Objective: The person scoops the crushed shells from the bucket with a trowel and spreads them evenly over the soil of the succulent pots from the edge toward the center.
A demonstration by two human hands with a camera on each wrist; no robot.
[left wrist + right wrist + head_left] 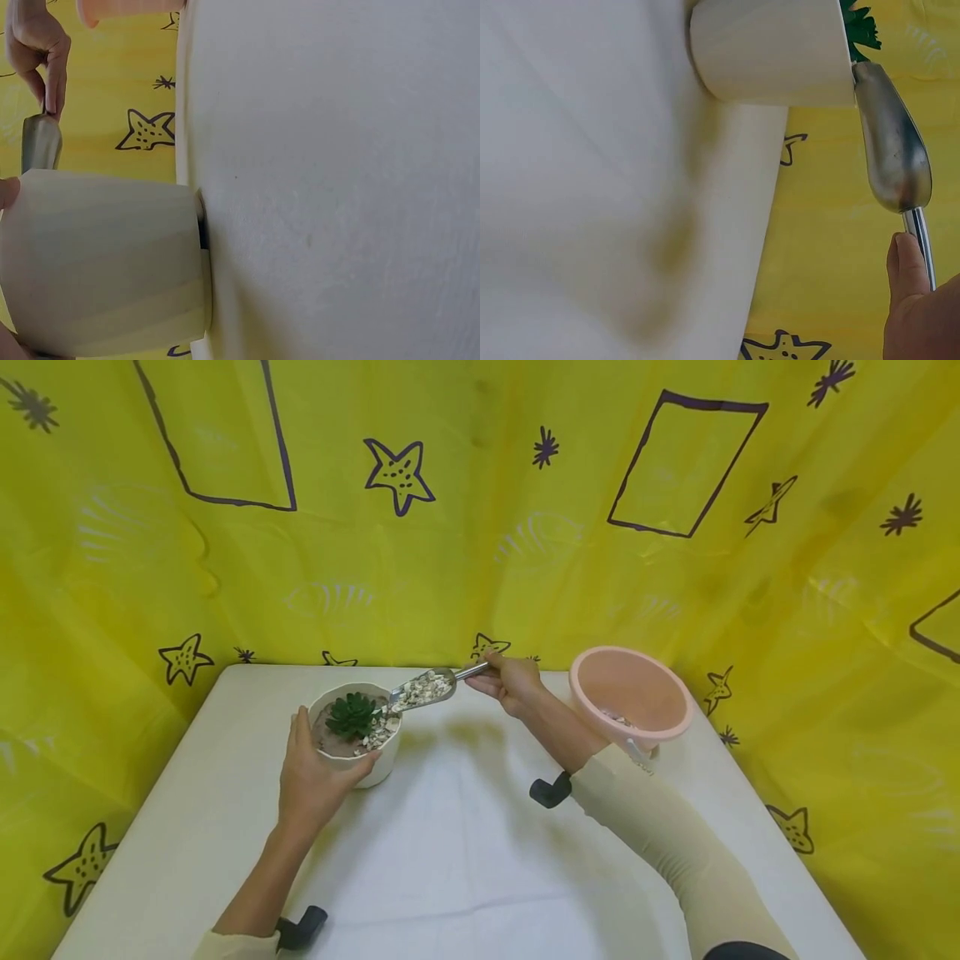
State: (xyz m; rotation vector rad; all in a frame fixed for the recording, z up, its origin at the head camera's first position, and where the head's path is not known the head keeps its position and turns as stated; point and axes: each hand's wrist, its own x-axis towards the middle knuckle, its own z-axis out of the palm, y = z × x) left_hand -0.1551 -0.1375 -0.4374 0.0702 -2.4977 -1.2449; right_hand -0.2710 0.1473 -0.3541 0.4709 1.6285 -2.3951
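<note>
A white flower pot stands upright on the table, holding a green succulent in greyish soil. Pale pebbles cover the soil on the plant's right side. My left hand grips the pot, thumb at its near right side and fingers at its left. By its handle, my right hand holds a metal scoop loaded with pale pebbles. The scoop's tip is at the pot's right rim, tilted down toward the soil. In the left wrist view, the pot hides most of the left hand.
A pink bucket with some pebbles at its bottom stands at the table's back right, behind my right forearm. White cloth covers the table. A yellow patterned curtain hangs along the back and both sides.
</note>
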